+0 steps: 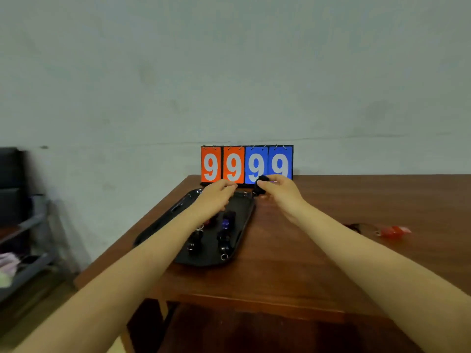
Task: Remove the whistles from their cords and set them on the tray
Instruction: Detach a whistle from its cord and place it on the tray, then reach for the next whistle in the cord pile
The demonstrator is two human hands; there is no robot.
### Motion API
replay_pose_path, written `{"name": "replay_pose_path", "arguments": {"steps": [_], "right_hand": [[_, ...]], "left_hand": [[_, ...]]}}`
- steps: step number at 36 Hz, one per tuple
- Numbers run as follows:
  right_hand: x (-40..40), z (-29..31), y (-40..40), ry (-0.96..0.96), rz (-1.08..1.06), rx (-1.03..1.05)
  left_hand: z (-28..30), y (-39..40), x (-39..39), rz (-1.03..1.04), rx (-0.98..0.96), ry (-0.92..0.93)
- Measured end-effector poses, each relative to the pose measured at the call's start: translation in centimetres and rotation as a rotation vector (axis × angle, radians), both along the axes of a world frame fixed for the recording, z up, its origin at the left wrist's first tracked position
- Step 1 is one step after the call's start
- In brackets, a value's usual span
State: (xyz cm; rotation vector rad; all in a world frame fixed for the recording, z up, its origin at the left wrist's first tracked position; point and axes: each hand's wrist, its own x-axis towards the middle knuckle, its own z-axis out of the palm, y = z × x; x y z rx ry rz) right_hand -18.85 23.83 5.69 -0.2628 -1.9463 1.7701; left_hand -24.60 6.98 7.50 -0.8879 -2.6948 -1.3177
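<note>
A black tray [178,207] lies on the brown table [305,263] and holds several whistles, mostly black, one bluish [225,221] and one reddish. My right hand [280,192] is shut on a black whistle [262,184] just past the tray's far right corner. My left hand [216,197] hovers over the tray's far end with its fingers pinched together close to that whistle; what they hold is too blurred to tell. A red whistle [393,231] on a dark cord [356,226] lies on the table to the right.
A flip scoreboard [246,164] reading 9 9 9 9, two orange and two blue cards, stands at the table's far edge right behind my hands. A grey shelf rack [28,240] stands at the left beside the table. A plain wall is behind.
</note>
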Motion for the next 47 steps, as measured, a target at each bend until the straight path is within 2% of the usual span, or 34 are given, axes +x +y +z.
{"name": "replay_pose_path", "arguments": {"steps": [3,7,10,13,15,18,21,27,29,34,38,41,43,47], "right_hand": [[-3.3,-0.5,-1.8,-0.056,0.032,-0.079],[-7.6,-1.9,-3.8,-0.135,0.009,-0.06],[-10.3,-2.6,-4.1,-0.2,-0.006,0.028],[-13.0,-3.3,-4.2,-0.276,-0.003,0.117],[-14.3,-3.3,-4.3,-0.289,-0.019,0.165],[-15.8,-3.2,-4.6,-0.346,-0.022,0.23],[-17.0,-3.5,-4.8,-0.437,0.014,0.317],[-17.9,-4.4,-5.0,-0.488,0.006,0.337],[-17.6,-4.3,-4.9,-0.475,-0.016,0.4],[-13.2,-3.9,-4.0,-0.389,-0.118,0.794],[-8.9,-3.9,-2.3,-0.358,-0.107,0.874],[-4.2,-3.6,-0.7,-0.222,-0.164,0.838],[-1.7,-3.3,0.1,-0.114,-0.226,0.715],[3.3,-3.0,2.7,-0.079,-0.263,0.534]], "left_hand": [[-1.0,-4.8,-2.9,0.105,-0.082,0.074],[-2.8,-11.1,-6.8,0.257,-0.129,0.04],[-4.8,-14.7,-8.4,0.316,-0.066,-0.092],[-7.2,-16.9,-9.4,0.32,0.084,-0.276],[-7.8,-17.2,-9.4,0.29,0.139,-0.261],[-8.2,-16.8,-9.4,0.283,0.064,-0.161],[-8.5,-16.8,-9.9,0.297,0.052,-0.158],[-8.8,-16.8,-10.1,0.299,0.041,-0.122],[-8.9,-16.9,-10.3,0.32,0.02,-0.099],[-8.8,-16.9,-9.8,0.42,-0.054,0.134],[-7.9,-16.3,-8.5,0.404,-0.217,0.265],[-6.4,-12.9,-6.0,0.284,-0.228,0.344],[-5.5,-9.8,-4.2,0.202,-0.205,0.369],[-3.7,-2.6,1.0,-0.017,-0.153,0.329]]}}
